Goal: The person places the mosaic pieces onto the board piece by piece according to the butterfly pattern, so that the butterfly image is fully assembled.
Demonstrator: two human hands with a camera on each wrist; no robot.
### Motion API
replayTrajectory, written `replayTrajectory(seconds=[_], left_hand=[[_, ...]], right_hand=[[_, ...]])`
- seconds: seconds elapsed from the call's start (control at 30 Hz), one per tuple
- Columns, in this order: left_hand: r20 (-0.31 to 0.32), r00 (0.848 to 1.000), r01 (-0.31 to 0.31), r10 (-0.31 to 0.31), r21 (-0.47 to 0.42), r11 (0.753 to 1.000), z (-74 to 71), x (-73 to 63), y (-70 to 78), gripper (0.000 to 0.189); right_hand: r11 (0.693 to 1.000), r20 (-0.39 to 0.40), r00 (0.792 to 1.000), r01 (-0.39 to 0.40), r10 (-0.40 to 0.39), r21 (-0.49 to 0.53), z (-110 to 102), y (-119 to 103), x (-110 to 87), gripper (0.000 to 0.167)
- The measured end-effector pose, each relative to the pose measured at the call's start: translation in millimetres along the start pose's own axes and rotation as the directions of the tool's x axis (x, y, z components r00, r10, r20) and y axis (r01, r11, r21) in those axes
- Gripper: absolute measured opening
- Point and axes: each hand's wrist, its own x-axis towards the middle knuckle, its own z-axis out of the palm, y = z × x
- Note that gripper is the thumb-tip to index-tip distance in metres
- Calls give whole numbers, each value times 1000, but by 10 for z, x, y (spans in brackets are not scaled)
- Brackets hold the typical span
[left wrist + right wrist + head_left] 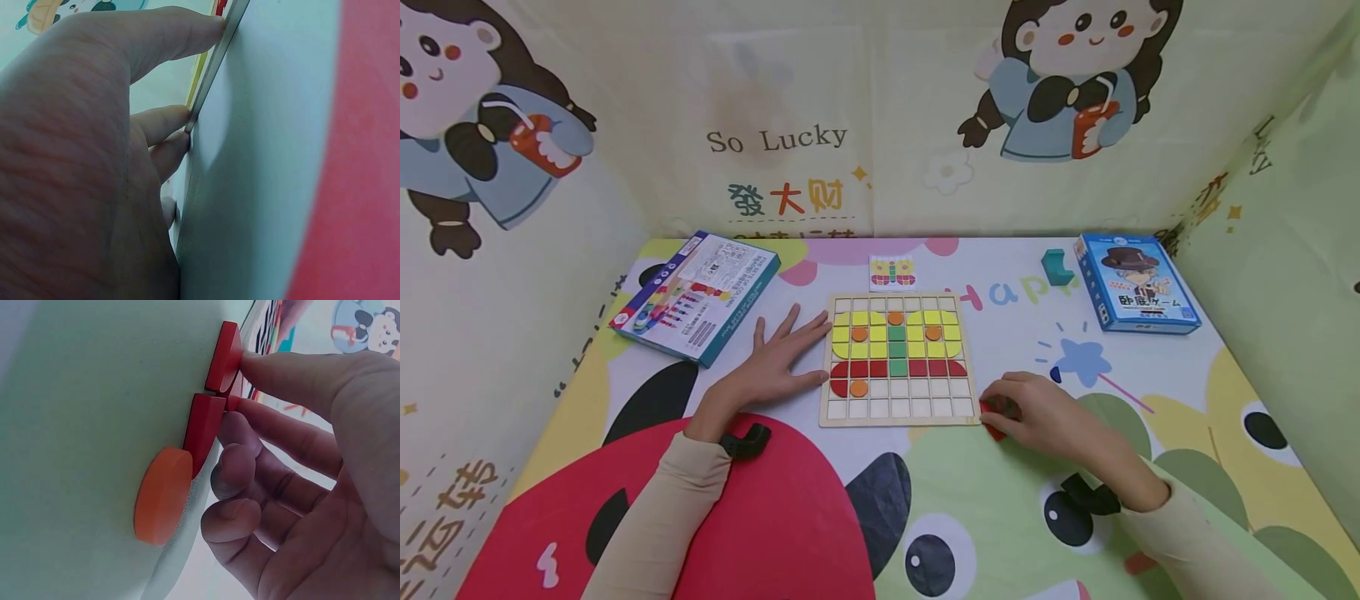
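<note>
A wooden grid board (895,422) lies mid-table, carrying yellow, red, green and orange tiles laid out like a butterfly. Fingers spread, my left hand (775,358) touches the board's left edge with thumb and fingertips; the left wrist view shows them against that edge. By the board's lower right corner, my right hand (1037,412) pinches a red tile (224,356) between thumb and index finger. Close to those fingers are another red tile (203,428) and an orange disc (164,497), mostly hidden from the head view by the hand.
Just behind the board is a small card (892,272) with a butterfly pattern. A flat box (696,296) lies at the back left, a blue box (1138,283) at the back right. Beside the blue box sits a teal L-shaped piece (1057,267).
</note>
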Motion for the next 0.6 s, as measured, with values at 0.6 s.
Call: replayTrajectory(seconds=[0.6], left_hand=[[0,1000,1,-1,1,1000,-14,-5,26,94]], right_hand=[[999,-46,998,-43,41,-31,10,7,44,26]])
